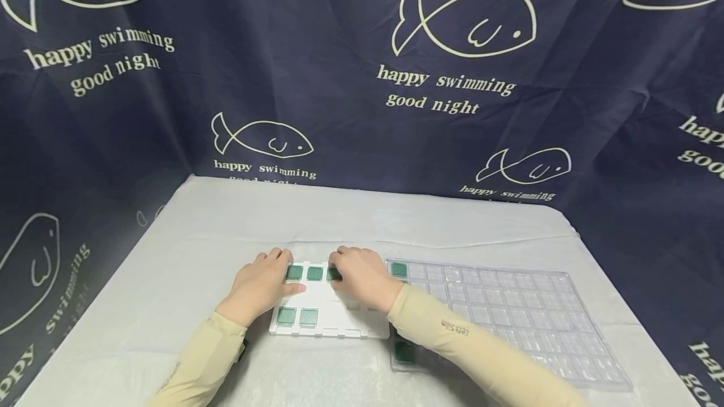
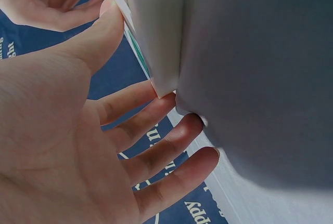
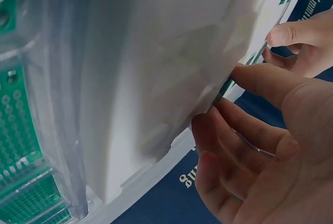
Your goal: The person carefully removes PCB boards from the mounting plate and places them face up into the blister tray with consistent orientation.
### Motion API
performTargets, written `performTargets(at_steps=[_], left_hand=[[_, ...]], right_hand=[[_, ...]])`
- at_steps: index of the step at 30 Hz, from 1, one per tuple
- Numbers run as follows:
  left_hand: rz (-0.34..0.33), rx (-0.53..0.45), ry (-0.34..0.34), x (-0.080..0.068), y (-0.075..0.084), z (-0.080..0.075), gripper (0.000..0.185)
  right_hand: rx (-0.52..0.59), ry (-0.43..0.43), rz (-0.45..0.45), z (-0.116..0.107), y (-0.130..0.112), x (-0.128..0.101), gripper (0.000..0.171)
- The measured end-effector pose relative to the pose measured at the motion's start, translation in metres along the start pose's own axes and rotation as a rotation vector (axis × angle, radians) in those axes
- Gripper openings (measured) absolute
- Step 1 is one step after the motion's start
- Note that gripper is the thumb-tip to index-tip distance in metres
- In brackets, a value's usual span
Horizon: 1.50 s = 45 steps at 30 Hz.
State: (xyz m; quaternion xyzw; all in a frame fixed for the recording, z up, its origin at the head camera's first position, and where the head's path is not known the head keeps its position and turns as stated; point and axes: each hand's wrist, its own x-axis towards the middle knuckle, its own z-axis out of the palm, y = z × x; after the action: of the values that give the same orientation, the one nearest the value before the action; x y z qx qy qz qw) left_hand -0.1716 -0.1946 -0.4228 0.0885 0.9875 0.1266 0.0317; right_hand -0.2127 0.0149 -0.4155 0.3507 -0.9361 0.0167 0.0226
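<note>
A white tray (image 1: 334, 316) lies on the grey cloth in front of me, with green circuit boards (image 1: 286, 315) in its pockets. My left hand (image 1: 283, 272) rests on the tray's left side with fairly straight fingers. Its thumb (image 2: 106, 24) presses the tray's edge (image 2: 156, 31). My right hand (image 1: 338, 267) is at the tray's far row. There its thumb and fingers (image 3: 244, 78) pinch the thin edge of a green board (image 1: 334, 274), which is mostly hidden under them.
A clear plastic tray (image 1: 509, 313) with several empty pockets lies just right of the white one, under my right forearm. A few green boards (image 1: 398, 269) sit along its left side. Dark blue fish-print curtains wall the table on three sides.
</note>
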Motion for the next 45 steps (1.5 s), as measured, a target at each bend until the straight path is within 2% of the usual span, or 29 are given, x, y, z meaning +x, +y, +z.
performTargets(at_steps=[15, 24, 45], left_hand=[[-0.008, 0.016, -0.003, 0.0006, -0.0007, 0.0009, 0.055], [-0.008, 0.01, -0.009, 0.0005, 0.0004, -0.0004, 0.056], [-0.005, 0.012, -0.004, 0.0004, 0.0019, 0.0009, 0.056]], right_hand=[[-0.019, 0.005, 0.001, -0.0013, -0.0003, 0.0006, 0.031], [0.037, 0.009, 0.021, -0.0046, 0.0006, 0.0014, 0.029], [0.043, 0.011, 0.006, -0.0024, 0.0032, -0.0023, 0.029]])
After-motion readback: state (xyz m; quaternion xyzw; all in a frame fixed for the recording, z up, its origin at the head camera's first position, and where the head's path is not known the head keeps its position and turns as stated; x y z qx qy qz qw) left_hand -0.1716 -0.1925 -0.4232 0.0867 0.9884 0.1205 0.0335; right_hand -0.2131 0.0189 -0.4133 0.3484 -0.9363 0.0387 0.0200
